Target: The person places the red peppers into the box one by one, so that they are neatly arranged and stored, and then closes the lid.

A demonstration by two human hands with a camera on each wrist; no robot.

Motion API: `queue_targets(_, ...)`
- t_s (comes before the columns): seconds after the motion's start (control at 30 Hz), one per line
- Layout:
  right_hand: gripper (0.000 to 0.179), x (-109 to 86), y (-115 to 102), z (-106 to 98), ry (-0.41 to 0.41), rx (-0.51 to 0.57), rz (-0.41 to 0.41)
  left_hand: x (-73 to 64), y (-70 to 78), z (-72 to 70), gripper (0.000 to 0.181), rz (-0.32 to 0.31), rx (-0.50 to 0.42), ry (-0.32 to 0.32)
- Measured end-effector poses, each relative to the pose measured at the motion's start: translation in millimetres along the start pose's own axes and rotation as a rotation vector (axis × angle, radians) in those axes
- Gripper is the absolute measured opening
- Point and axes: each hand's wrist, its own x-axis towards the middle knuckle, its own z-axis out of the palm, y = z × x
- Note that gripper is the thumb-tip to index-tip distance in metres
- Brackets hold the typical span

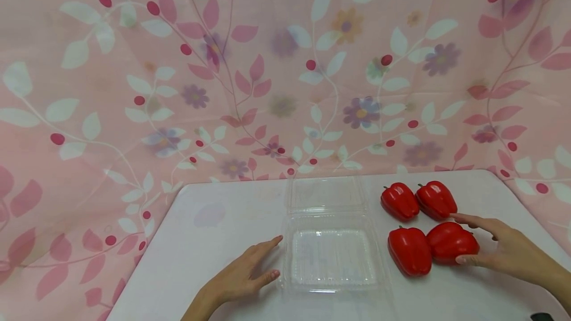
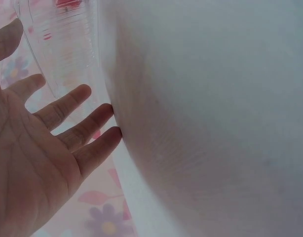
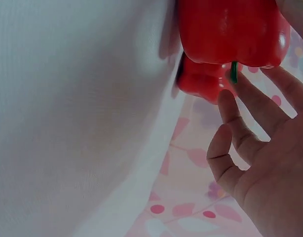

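A clear plastic clamshell container (image 1: 332, 256) lies on the white table with its lid (image 1: 327, 194) folded back away from me. Left of it my left hand (image 1: 241, 274) is held with fingers spread, thumb and index tips close to the container's left edge, gripping nothing. On the right are red bell peppers, two at the back and two in front. Around the front right bell pepper (image 1: 451, 243) my right hand (image 1: 508, 249) reaches with thumb and fingers apart, the thumb tip right at its side. In the right wrist view that bell pepper (image 3: 230, 32) shows a green stem near the loosely bent fingers.
The front left bell pepper (image 1: 410, 251) sits against its neighbour. Behind stand the back left (image 1: 400, 202) and back right (image 1: 437, 199) bell peppers. A pink floral cloth (image 1: 267, 73) hangs behind the white table (image 1: 223, 217). A dark object (image 1: 541, 316) shows at the bottom right.
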Motion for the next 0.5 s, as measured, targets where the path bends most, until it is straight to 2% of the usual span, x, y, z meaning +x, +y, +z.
queue_targets(0.27,0.091,0.2,3.1,1.2,-0.026,-0.022,0.006,0.3,0.5,-0.2,0.069,-0.001,0.004,0.0)
queue_targets(0.5,0.087,-1.7,3.2,2.0,-0.006,-0.024,-0.014,1.0,1.9,-0.5,0.07,-0.006,0.006,-0.003)
